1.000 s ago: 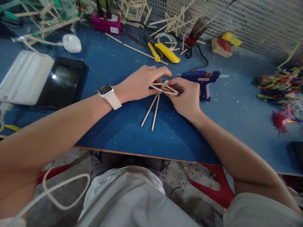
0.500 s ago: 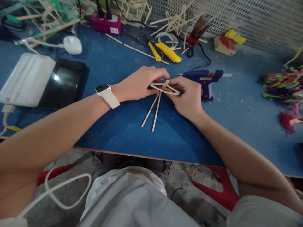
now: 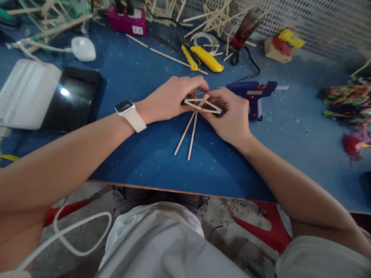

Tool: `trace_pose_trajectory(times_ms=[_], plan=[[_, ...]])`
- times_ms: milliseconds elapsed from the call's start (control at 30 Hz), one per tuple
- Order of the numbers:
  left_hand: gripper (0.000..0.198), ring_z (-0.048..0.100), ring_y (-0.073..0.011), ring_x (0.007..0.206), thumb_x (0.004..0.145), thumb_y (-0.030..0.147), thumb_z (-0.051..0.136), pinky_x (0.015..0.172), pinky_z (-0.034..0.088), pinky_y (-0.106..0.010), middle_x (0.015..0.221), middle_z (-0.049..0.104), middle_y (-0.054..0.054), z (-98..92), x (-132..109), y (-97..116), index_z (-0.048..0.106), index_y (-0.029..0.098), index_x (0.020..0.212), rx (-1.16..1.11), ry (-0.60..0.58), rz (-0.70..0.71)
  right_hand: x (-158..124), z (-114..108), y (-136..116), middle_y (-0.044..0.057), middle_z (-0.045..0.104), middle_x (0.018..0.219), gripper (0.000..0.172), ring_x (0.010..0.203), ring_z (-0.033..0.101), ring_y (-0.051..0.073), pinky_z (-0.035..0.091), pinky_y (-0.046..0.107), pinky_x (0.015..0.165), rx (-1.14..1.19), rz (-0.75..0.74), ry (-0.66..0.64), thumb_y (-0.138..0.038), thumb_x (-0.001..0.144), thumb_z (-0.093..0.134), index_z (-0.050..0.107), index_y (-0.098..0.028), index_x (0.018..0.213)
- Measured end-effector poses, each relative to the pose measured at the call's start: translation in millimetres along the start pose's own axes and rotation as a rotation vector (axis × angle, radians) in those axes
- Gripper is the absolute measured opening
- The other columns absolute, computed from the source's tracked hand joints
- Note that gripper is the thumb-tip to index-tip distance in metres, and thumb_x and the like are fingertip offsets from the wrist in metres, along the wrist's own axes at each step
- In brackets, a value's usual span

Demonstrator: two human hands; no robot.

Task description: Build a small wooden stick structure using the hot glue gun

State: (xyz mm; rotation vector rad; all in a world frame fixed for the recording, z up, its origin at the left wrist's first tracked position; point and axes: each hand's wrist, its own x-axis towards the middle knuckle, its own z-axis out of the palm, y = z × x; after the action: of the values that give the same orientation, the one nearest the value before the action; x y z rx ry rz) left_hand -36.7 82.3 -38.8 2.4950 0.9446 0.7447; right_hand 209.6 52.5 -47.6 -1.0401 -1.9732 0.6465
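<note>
A small figure of joined wooden sticks point(image 3: 192, 131) is held between both hands above the blue table. Two of its long legs spread toward the front edge, while shorter sticks form angled arms at the top. My left hand point(image 3: 176, 97) pinches its left side, thumb and fingers closed. On the other side, my right hand point(image 3: 229, 112) grips the right arm of the figure; part of those fingers is hidden behind the sticks. Just beyond my right hand lies a blue glue gun point(image 3: 254, 92) with a small red light lit.
Behind the hands lie a yellow utility knife point(image 3: 207, 58) and thin loose sticks point(image 3: 171, 58). A purple power block point(image 3: 127, 21) stands at the back. To the left are a black phone point(image 3: 72, 100) and a white power bank point(image 3: 27, 94); colourful yarn point(image 3: 348, 98) lies right.
The view has shifted slightly. Both hands keep their hold on the stick figure, which has turned only a little.
</note>
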Motion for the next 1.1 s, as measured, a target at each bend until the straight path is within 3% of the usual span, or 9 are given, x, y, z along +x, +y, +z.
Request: trace_pose_trajectory(times_ms=[200,500,800,1100], plan=[[0.042,0.081,-0.0348,0.118,0.107,0.032,0.077,0.109,0.057,-0.048,0.123,0.081,-0.011,-3.3,2,8,0.066,0.023,0.147,0.027,-0.020,-0.012,1,1,5,0.003,0.086,0.104,0.024,0.101,0.086,0.033,0.073,0.058,0.099,-0.026,0.006,0.010,-0.044,0.093,0.095,0.080,-0.032,0.106],[0.039,0.079,-0.0359,0.122,0.112,0.037,0.068,0.116,0.056,-0.054,0.119,0.079,-0.009,4.6,0,-5,0.061,0.026,0.148,0.003,-0.011,0.059,0,-2,-1,0.005,0.086,0.108,0.021,0.102,0.084,0.034,0.070,0.059,0.098,-0.157,-0.017,-0.009,-0.035,0.093,0.091,0.077,-0.032,0.109],[0.034,0.077,-0.0328,0.119,0.110,0.030,0.068,0.109,0.058,-0.048,0.116,0.080,-0.010,0.2,-1,0,0.065,0.024,0.144,0.050,0.014,0.051,1,-4,-1,0.006,0.086,0.104,0.013,0.101,0.082,0.034,0.067,0.057,0.094,-0.277,-0.063,-0.030,-0.028,0.097,0.086,0.075,-0.032,0.103],[0.034,0.078,-0.0338,0.115,0.112,0.042,0.070,0.110,0.056,-0.049,0.117,0.079,-0.010,0.8,1,0,0.067,0.026,0.141,0.057,-0.012,0.050,2,-3,1,0.006,0.086,0.103,0.017,0.101,0.081,0.034,0.066,0.058,0.096,-0.241,-0.014,-0.042,-0.043,0.099,0.087,0.075,-0.031,0.101]])
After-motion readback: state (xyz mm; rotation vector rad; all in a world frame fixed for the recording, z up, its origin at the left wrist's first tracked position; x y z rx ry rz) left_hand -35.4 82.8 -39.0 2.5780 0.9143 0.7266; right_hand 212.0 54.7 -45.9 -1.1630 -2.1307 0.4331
